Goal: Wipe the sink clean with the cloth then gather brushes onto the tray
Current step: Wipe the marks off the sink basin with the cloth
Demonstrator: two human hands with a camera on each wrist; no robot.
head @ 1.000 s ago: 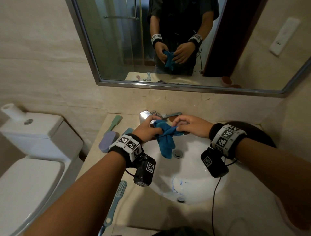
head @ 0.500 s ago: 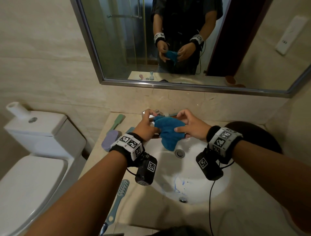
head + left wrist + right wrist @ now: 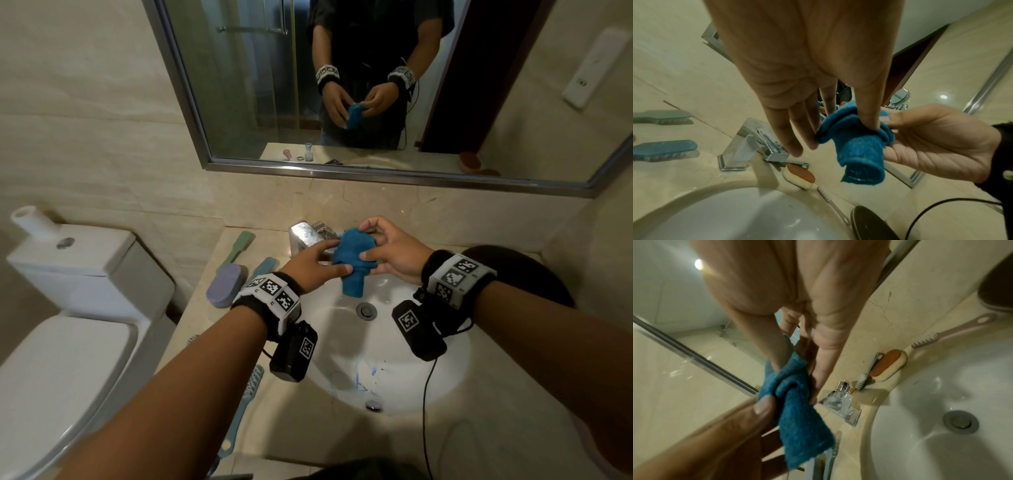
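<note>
Seen from head height over a bathroom counter: blue cloth (image 3: 352, 265) held in the air above the back of the white sink (image 3: 445, 370), just in front of the chrome tap (image 3: 305, 236). Pinched from both sides. Left hand (image 3: 310, 265) mostly spread, fingers nearly straight, thumb pressing the bunched top of the cloth against a fingertip. Right hand (image 3: 394, 255) cupped beside it, thumb and fingertips nipping the same bunched fold; from the right wrist the grip is blurred, so which fingers bear on it cannot be told for sure. Loose tail of cloth hanging down, touching nothing.

Blue scribbled marks (image 3: 364, 375) on the near wall of the basin, well apart from the cloth, not yet wiped by the look of it. Wiping probably not begun; cloth apparently being folded into a pad.

Risks from here:
- Light two-point pinch on a thick bundle: likely to slip and drop into the basin during a change of grip.
- Hanging tail could catch the tap, or sweep the orange-topped sponge brush (image 3: 798, 176) and the pink toothbrush-like brush (image 3: 833, 206) on the rim behind the sink into the basin.
- Black cable (image 3: 426, 394) trailing across the basin from the right wrist could drag through the marks or snag.
- Dark tray (image 3: 513, 270) at far right, partly hidden by the right forearm; green brush (image 3: 238, 246), purple brush (image 3: 224, 286) and long pale-blue brush (image 3: 246, 401) at left, so a long cross-sink carry later.
</note>
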